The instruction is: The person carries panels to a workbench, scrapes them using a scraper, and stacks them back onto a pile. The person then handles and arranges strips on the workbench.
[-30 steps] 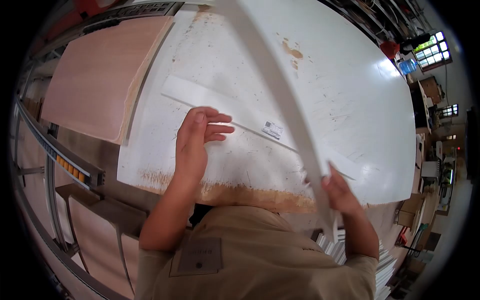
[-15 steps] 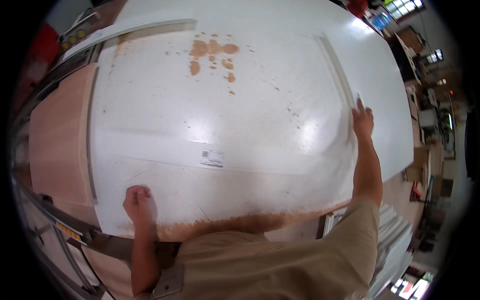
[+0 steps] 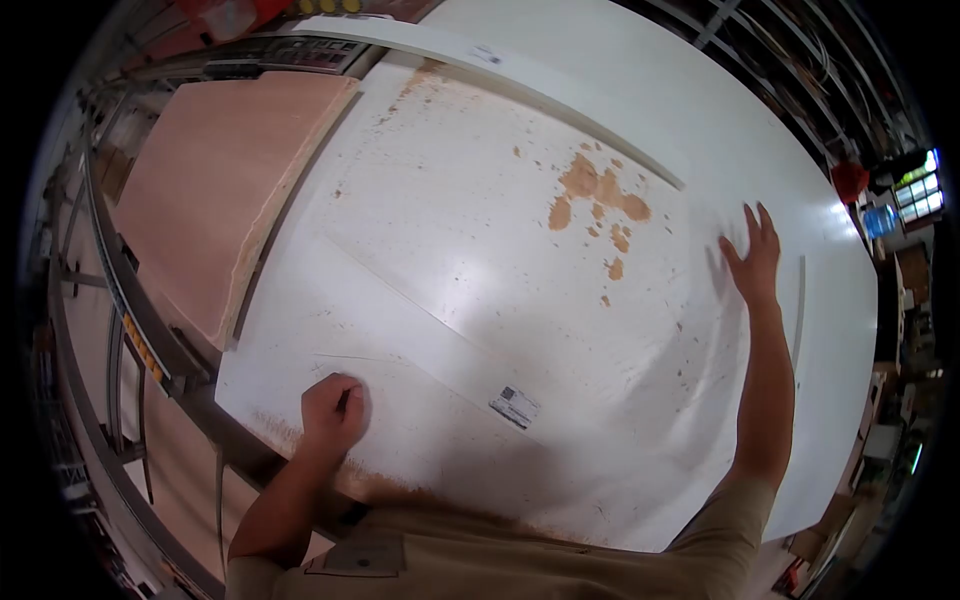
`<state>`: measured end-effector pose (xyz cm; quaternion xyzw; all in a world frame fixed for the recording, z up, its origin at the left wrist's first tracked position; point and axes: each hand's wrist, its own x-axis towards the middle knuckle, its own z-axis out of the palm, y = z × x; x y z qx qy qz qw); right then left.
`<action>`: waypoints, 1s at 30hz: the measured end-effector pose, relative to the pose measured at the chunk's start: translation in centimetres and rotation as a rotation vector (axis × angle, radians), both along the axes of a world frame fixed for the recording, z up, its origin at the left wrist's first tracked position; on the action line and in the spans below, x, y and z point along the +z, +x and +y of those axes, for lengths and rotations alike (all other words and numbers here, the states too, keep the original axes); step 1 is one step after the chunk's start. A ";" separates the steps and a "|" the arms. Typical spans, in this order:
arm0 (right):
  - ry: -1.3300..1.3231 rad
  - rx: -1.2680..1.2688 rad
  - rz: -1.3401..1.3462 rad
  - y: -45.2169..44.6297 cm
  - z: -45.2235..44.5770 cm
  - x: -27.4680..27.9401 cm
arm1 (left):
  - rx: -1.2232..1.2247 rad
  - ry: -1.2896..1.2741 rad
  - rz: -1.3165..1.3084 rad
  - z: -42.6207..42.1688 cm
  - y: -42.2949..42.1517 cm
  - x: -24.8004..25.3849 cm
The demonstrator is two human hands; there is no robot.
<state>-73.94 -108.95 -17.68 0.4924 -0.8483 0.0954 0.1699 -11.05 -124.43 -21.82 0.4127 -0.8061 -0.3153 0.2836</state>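
My left hand (image 3: 333,412) is closed in a fist over the near left part of the white tabletop (image 3: 420,180). A dark spot shows between its fingers, but whether it is an object or a shadow I cannot tell. My right hand (image 3: 757,265) is open, fingers spread, over the right part of the tabletop, holding nothing. A flat white strip (image 3: 430,335) with a printed label (image 3: 515,407) lies between my hands. Beyond my right hand's fingers ends a long pale strip (image 3: 590,125). Another thin strip (image 3: 801,305) lies right of my right forearm, partly hidden by it.
Brown worn patches (image 3: 600,190) mark the tabletop. A pinkish wooden panel (image 3: 235,190) stands along the left side, beside a metal frame (image 3: 150,350). At the far right are a blue water bottle (image 3: 880,221) and a window; shelving stands at the back.
The camera view has turned, so the table appears rotated. My right hand has come away from the strip on the right, and its fingers have spread. My left hand stays closed.
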 end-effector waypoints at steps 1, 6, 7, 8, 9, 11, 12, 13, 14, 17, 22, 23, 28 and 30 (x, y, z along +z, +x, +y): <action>0.001 0.131 0.064 1.9 -5.6 0.1 | 0.034 -0.018 -0.001 0.0 0.0 0.1; 0.172 0.300 -0.097 6.6 -24.0 -1.6 | -0.013 0.002 -0.019 -0.3 0.6 0.3; 0.191 0.316 -0.158 6.3 -25.6 -1.7 | -0.044 -0.033 0.013 -0.4 0.6 0.2; 0.199 0.315 -0.111 6.2 -25.6 -1.4 | -0.059 -0.027 0.018 -0.6 0.7 0.2; 0.210 0.307 -0.064 6.1 -24.5 -1.1 | -0.034 -0.026 0.027 -0.7 0.9 0.2; 0.241 0.292 -0.109 6.1 -20.5 0.7 | -0.083 -0.103 0.062 -0.9 0.9 0.1; 0.240 0.301 -0.069 5.7 -17.9 1.9 | -0.078 -0.097 0.074 -0.9 1.1 -0.1; 0.245 0.302 -0.033 5.7 -14.9 3.2 | -0.086 -0.086 0.093 -0.9 1.3 -0.3; 0.240 0.335 -0.044 6.6 -11.7 4.9 | -0.094 -0.084 0.093 -1.1 1.5 -0.5; 0.428 0.077 -0.296 15.8 -5.3 14.0 | -0.098 0.060 0.141 -1.0 2.0 -0.1; 0.340 0.075 -1.455 28.8 6.4 14.4 | -0.164 0.507 0.676 0.5 -2.3 5.5; 0.326 0.143 -1.564 31.9 7.8 13.7 | -0.219 0.599 0.733 0.8 -3.5 7.3; 0.178 0.279 -1.768 41.7 14.7 7.8 | -0.126 0.952 0.720 1.6 -2.7 12.2; 0.160 0.323 -1.763 43.4 15.5 6.9 | -0.129 0.884 0.739 1.9 -0.9 13.0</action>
